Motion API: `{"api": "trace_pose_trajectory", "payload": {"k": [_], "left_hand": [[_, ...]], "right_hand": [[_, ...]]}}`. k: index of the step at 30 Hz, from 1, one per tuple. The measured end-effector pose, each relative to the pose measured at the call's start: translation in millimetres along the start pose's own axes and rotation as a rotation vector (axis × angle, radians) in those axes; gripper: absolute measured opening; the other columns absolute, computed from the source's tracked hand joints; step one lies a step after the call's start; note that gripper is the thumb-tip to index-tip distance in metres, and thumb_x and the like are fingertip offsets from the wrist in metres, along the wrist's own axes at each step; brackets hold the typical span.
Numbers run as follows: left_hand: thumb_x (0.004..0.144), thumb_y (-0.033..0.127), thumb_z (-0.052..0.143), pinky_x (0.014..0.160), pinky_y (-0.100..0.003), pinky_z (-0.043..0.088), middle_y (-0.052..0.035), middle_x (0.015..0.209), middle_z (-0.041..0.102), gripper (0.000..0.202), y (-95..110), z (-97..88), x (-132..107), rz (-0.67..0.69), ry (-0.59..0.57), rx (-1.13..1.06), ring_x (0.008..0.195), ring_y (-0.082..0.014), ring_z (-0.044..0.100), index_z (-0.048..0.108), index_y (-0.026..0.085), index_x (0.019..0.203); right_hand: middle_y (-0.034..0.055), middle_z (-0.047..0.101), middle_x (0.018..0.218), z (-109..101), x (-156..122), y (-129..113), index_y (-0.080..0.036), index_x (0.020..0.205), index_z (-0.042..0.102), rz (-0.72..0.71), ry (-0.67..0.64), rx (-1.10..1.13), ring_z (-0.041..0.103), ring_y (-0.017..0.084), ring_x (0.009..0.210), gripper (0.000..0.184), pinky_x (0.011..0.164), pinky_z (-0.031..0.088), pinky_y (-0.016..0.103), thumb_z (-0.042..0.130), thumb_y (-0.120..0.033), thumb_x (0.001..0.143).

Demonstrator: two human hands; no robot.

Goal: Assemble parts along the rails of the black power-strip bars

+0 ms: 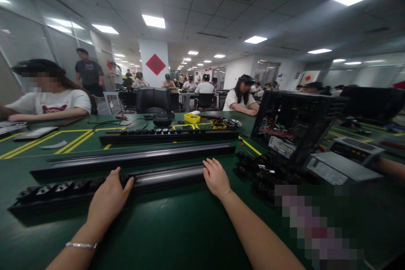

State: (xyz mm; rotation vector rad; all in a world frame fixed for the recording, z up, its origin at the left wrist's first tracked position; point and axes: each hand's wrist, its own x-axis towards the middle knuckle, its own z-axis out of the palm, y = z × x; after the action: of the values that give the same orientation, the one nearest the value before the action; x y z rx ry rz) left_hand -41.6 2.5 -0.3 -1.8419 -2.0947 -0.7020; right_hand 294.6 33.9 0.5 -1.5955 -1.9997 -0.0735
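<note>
In front of me lies a long black channel tray [171, 178] with a shiny inner face. Several black parts [61, 187], some with silvery tops, fill its left half in a row. My left hand [107, 198] is over the near side of that row, with thumb and forefinger around a small black part [125, 178] at the row's right end. Its other fingers are hidden. The fingers of my right hand [217, 179] are bent over the tray's right end and hold it. Behind it lies a similar channel [142, 155] with bare inner surface.
Farther back, another long tray [167, 136] bears several small parts. A yellow box [192, 118] stands behind it. To the right are a pile of black parts [268, 171], an opened computer case [278, 128] and a grey metal box [343, 168]. Other people sit around.
</note>
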Motion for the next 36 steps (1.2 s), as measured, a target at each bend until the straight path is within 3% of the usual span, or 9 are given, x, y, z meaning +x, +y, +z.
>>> {"api": "trace_pose_trajectory", "payload": {"k": [4,25,31,36], "left_hand": [[0.081,0.048,0.025,0.093,-0.038,0.038,-0.023,0.116,0.055,0.066,-1.8,0.8,0.8,0.043,-0.074,0.061,0.108,-0.0287,0.053,0.041,-0.001,0.122],[0.083,0.047,0.023,0.095,-0.039,0.035,-0.0178,0.118,0.057,0.062,0.1,2.8,0.7,0.091,-0.089,0.095,0.116,-0.0277,0.047,0.043,0.006,0.124],[0.079,0.053,0.028,0.1,-0.038,0.031,-0.0251,0.127,0.047,0.078,0.6,9.6,1.9,0.0,-0.035,0.144,0.124,-0.0303,0.037,0.035,-0.007,0.127],[0.077,0.053,0.03,0.102,-0.04,0.029,-0.0186,0.128,0.049,0.069,0.3,8.0,1.5,0.018,-0.084,0.112,0.125,-0.0286,0.036,0.047,0.002,0.121]], "right_hand": [[0.0053,0.052,0.125,0.8,0.0,-0.1,-0.017,0.119,0.055,-0.003,0.009,0.005,0.035,0.02,0.123,0.042,0.103,0.028,0.034,0.033,-0.03,0.086],[0.005,0.052,0.126,0.4,0.5,-0.1,-0.017,0.12,0.054,-0.003,0.004,-0.001,0.035,0.019,0.123,0.042,0.104,0.027,0.034,0.032,-0.03,0.087],[0.005,0.052,0.126,-0.8,0.7,-0.7,-0.018,0.12,0.054,0.008,-0.008,-0.013,0.034,0.019,0.124,0.041,0.103,0.028,0.033,0.034,-0.03,0.086],[0.0045,0.052,0.126,-2.0,0.0,-2.1,-0.018,0.12,0.054,0.006,-0.009,-0.004,0.035,0.019,0.123,0.042,0.103,0.028,0.034,0.032,-0.03,0.087]]}}
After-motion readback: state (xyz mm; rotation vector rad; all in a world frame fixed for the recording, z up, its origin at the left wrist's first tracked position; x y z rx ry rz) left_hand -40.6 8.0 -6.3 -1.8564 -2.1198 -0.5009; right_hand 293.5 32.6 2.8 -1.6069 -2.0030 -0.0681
